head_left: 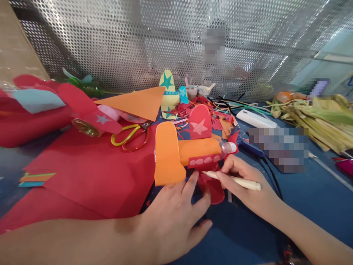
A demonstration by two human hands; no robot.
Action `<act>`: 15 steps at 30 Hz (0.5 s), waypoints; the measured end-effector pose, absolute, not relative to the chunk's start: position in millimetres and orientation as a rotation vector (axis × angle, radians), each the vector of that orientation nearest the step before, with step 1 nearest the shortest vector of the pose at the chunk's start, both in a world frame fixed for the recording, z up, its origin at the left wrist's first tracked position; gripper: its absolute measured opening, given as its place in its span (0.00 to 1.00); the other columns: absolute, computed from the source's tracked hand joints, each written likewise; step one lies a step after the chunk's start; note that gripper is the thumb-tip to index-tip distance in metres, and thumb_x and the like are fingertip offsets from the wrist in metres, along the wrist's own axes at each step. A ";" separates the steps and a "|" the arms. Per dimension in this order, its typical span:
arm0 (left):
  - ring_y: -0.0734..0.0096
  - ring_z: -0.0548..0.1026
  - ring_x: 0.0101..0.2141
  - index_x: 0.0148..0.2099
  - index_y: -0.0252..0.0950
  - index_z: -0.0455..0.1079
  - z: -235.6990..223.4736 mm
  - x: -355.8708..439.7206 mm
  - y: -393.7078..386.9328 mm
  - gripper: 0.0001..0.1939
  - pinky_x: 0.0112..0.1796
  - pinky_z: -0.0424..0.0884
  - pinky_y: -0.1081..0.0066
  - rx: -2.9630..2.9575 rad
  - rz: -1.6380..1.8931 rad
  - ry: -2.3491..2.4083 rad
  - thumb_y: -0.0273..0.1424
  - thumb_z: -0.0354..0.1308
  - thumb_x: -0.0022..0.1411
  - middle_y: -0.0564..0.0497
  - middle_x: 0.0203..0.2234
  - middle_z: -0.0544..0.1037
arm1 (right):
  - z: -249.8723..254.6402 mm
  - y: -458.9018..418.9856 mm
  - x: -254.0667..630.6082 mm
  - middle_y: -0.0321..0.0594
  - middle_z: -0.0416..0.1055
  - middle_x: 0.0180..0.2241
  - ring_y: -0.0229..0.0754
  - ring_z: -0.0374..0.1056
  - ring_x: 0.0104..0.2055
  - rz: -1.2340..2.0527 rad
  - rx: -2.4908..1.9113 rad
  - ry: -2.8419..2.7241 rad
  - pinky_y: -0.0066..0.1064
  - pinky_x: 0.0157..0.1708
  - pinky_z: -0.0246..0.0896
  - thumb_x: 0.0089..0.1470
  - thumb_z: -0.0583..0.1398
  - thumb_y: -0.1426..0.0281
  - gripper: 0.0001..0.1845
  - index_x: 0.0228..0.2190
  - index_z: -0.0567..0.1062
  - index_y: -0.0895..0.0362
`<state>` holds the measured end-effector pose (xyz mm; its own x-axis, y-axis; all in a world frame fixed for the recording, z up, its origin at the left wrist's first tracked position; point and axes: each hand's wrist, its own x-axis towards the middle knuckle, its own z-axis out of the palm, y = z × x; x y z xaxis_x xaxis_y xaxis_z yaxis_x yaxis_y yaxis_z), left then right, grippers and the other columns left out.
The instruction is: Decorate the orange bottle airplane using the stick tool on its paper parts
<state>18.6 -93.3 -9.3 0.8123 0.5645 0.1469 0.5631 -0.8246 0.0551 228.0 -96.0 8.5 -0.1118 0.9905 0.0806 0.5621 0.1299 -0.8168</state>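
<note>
A toy plane made from a plastic bottle wrapped in orange paper (202, 148) lies on its side in front of me. It has an orange tail piece (167, 147), a strip of pale window ovals, and a red upper wing (200, 123) with a pale star. My left hand (176, 213) is spread at the lower red wing (216, 191), its fingertips touching that wing close to the body. In my right hand (248, 184) is a cream-coloured pen (238, 180), pinched between thumb and fingers. The pen's tip points left at the red wing, below the window strip.
Red paper sheets (110, 180) cover the left, with scissors (131, 137) and an orange paper cone (138, 101) above. Paper scraps and a yellow paper plane (168, 97) lie behind. To the right are a glue gun (250, 148), a white-handled tool (256, 118) and dried husks (311, 117).
</note>
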 end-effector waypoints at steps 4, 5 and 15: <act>0.47 0.75 0.42 0.59 0.42 0.61 -8.8 17.7 -93.9 0.24 0.36 0.75 0.50 2.971 0.246 0.929 0.44 0.51 0.64 0.33 0.58 0.62 | 9.9 -96.2 226.5 0.29 0.60 0.19 0.33 0.56 0.19 0.883 -1.495 -1.757 0.25 0.18 0.52 0.58 0.56 0.62 0.13 0.25 0.61 0.53; 0.48 0.75 0.42 0.59 0.41 0.61 -8.4 17.7 -93.7 0.24 0.36 0.75 0.51 2.980 0.255 0.913 0.43 0.51 0.64 0.33 0.58 0.63 | 9.8 -96.0 226.4 0.29 0.59 0.19 0.33 0.56 0.19 0.883 -1.495 -1.761 0.25 0.18 0.51 0.58 0.56 0.62 0.13 0.25 0.61 0.53; 0.47 0.76 0.40 0.58 0.40 0.62 -7.6 17.9 -92.1 0.23 0.33 0.76 0.52 3.012 0.269 0.887 0.43 0.50 0.65 0.30 0.57 0.64 | 11.7 -96.2 229.9 0.29 0.60 0.19 0.33 0.56 0.18 0.721 -1.543 -1.783 0.25 0.18 0.51 0.56 0.55 0.66 0.11 0.24 0.60 0.53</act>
